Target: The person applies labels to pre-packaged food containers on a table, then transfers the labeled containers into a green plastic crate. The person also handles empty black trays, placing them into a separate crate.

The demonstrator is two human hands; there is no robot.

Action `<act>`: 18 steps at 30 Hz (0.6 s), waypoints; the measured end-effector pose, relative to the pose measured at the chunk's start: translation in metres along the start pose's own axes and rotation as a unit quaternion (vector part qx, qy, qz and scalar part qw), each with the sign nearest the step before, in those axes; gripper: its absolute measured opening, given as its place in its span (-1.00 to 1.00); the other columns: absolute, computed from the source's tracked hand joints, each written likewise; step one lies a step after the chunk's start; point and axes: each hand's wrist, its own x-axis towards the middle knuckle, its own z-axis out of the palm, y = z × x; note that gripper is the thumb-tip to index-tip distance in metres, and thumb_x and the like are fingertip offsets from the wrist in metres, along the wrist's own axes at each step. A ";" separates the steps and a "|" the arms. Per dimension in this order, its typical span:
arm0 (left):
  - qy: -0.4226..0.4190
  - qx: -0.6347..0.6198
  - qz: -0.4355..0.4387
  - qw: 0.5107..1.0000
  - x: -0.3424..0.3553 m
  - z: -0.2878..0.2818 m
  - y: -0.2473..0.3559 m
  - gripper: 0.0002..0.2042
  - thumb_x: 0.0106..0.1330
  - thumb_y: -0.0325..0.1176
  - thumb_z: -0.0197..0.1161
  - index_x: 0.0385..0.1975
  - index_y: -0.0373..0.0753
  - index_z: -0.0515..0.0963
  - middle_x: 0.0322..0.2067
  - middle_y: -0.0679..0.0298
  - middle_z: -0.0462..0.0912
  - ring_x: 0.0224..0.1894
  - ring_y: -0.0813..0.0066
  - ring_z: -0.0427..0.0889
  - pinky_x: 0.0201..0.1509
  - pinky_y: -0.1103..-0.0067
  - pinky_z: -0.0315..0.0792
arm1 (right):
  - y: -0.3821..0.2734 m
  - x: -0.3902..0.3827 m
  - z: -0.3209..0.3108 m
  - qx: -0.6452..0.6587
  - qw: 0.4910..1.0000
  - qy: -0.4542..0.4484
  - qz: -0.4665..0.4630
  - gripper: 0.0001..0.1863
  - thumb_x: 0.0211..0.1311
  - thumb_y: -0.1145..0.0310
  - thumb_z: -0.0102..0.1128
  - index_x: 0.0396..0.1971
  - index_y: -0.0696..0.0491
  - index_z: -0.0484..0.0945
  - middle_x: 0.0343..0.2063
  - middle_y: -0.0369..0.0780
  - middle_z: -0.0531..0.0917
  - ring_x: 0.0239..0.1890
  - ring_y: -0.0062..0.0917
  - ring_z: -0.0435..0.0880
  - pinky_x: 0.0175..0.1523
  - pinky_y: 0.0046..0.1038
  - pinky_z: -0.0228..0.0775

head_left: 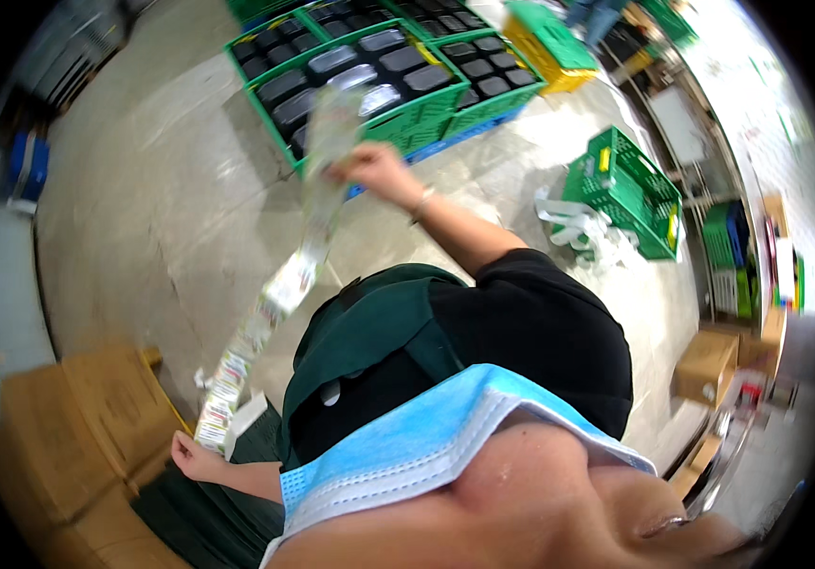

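A long strip of printed green-and-white labels [289, 283] stretches diagonally between my two hands. At its lower end, my left hand [199, 460] pinches the edge near the cardboard boxes. My right hand [379, 173] grips the strip farther up and is smeared by motion. Beyond that hand, the strip's blurred upper end rises in front of a green crate [407, 121] filled with black film-topped trays [384, 61]. Below the strip, near my left hand, a small white piece [248, 413] shows; I cannot make out what it is.
Several green crates of black trays stand on a blue pallet [472, 138]. At right are empty green crates [616, 194] with white plastic bags [589, 232] beside them. Cardboard boxes [75, 427] sit at lower left. Shelving lines the right side. Blue trouser legs [599, 19] show at the top.
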 end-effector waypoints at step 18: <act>-0.367 -0.354 -0.111 0.853 0.012 0.123 0.082 -0.78 0.17 -0.31 0.04 -0.48 -0.38 0.43 -0.59 0.35 0.46 -0.61 0.77 0.33 -0.59 0.80 0.20 | 0.005 -0.008 0.202 -0.131 0.862 -0.489 -0.027 -0.77 -0.09 0.25 0.10 -0.42 0.06 0.52 -0.59 -0.16 0.54 -0.54 -0.46 0.51 -0.42 -0.52 0.31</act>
